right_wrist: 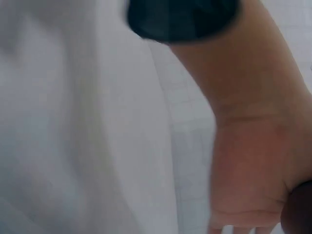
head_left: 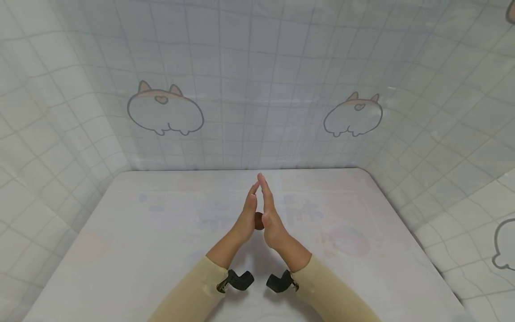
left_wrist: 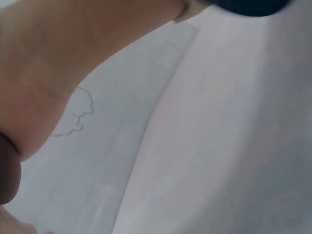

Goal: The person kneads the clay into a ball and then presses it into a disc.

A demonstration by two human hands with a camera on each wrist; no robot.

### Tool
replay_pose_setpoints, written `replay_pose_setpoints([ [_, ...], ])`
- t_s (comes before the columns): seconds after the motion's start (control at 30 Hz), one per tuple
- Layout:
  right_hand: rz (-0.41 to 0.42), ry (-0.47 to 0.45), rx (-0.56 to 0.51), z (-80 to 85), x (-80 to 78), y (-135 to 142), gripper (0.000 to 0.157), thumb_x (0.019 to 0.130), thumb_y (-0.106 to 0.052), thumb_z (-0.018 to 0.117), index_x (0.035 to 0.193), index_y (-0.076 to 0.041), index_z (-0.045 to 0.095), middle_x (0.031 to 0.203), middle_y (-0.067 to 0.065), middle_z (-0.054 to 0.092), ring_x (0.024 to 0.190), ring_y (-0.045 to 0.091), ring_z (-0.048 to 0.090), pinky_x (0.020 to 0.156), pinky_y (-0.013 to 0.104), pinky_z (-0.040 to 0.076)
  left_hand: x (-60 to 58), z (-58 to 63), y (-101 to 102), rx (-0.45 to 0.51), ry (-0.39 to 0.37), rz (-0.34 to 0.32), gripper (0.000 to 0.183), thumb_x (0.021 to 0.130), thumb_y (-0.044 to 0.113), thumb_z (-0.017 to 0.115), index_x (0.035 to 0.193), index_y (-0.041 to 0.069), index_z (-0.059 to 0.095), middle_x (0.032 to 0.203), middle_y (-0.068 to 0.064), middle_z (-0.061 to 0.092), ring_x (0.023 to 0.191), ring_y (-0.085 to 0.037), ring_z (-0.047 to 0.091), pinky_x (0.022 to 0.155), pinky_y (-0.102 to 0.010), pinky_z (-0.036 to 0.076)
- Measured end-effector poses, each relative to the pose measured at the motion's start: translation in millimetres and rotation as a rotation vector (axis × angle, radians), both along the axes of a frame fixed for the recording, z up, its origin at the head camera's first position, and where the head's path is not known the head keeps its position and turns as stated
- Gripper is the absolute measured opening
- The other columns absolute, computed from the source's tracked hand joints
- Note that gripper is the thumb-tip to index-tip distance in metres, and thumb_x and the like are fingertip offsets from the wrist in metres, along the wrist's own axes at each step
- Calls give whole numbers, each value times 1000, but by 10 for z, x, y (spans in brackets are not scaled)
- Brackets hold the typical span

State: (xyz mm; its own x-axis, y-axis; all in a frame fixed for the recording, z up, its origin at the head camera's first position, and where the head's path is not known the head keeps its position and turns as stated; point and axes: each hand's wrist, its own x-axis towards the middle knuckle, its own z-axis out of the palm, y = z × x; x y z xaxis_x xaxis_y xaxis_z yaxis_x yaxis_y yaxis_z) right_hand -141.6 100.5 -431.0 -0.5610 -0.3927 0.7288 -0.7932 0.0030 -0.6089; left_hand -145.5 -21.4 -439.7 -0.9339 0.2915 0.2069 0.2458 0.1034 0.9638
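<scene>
A small brown ball-like object (head_left: 259,221) sits between the two palms in the head view. My left hand (head_left: 246,220) presses on it from the left with straight fingers. From the other side my right hand (head_left: 274,225) presses on it, its fingers straight too, and the fingertips of both hands come together at the top. The left wrist view catches only a dark brown rounded part of the object (left_wrist: 9,173) at its left edge. In the right wrist view the object (right_wrist: 298,212) shows at the lower right, against the palm (right_wrist: 248,170). Its full shape is hidden by the hands.
Below the hands lies a white table (head_left: 141,250) with faint pastel prints. A grid-patterned curtain (head_left: 261,112) with cartoon animal drawings stands behind it and along both sides. Dark wrist camera mounts (head_left: 240,281) stick out inward from the sleeves.
</scene>
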Motion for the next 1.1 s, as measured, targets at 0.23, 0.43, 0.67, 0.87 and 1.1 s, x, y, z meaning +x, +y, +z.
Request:
replay_pose_setpoints([
  [0.23,-91,-32,-7,63,-106,33,93,97,-75,7,161,-8,-3,167,11,-2,153,30,-1,115,65,4,86,-6,13,-64,-31,-53,75,98,70,-1,162,30,4,152,-27,35,138,-40,37,109,-68,24],
  [0.43,-146,-139,-1,47,-199,68,93,93,-79,8,162,-17,-4,167,6,-4,153,27,-2,112,70,6,156,14,12,-5,46,-119,76,99,69,1,162,28,3,168,-6,2,152,-37,9,111,-71,13],
  [0.67,-138,-266,14,-16,-287,87,92,91,-83,10,162,-26,-3,167,-1,-4,152,24,-2,112,70,5,166,24,27,133,148,-165,88,95,77,6,162,20,1,167,-7,-2,151,-38,6,115,-66,6],
  [0.87,-73,-313,51,-105,-314,80,93,89,-84,9,162,-27,-4,167,0,-6,152,26,-1,112,70,7,122,76,26,212,258,-153,91,96,76,9,162,14,-1,167,-7,-6,152,-34,3,116,-61,0],
  [1.1,-25,-324,88,-165,-231,35,91,92,-81,8,162,-25,-8,155,19,27,123,29,44,99,66,33,71,149,18,212,318,-31,92,94,79,9,162,18,-3,167,-5,-4,152,-30,2,113,-67,-1],
])
